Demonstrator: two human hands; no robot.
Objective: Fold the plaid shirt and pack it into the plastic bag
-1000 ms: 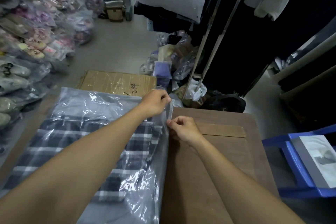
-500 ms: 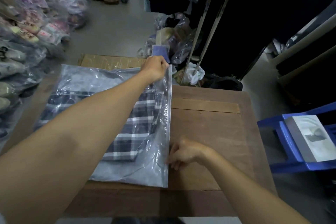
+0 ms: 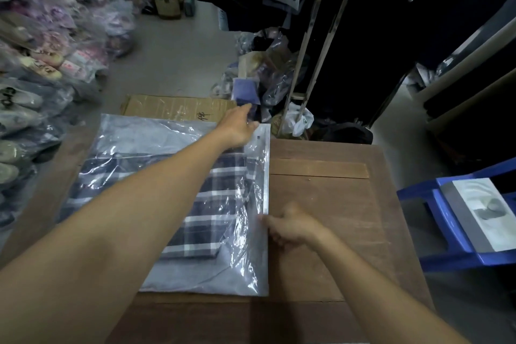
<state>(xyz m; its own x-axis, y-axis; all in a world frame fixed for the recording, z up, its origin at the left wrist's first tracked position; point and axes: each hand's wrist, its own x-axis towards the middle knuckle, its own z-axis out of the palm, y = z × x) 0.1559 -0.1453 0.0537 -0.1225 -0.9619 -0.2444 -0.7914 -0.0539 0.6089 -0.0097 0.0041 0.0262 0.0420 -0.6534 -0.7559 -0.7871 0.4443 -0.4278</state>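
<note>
Plastic bag (image 3: 252,265) on the tabletop (image 3: 329,232) already encloses the shirt (image 3: 206,220); with our left hand (image 3: 237,131) pinning its far corner and right hand (image 3: 293,227) pinching the seal edge, uneven pressure could wrinkle the strip.

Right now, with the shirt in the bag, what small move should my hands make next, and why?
Probably slide the right hand on toward you along the clear plastic bag's sealing edge. The folded navy-and-white plaid shirt is fully inside, the left hand pins the far corner, and the near stretch looks unpressed.
</note>
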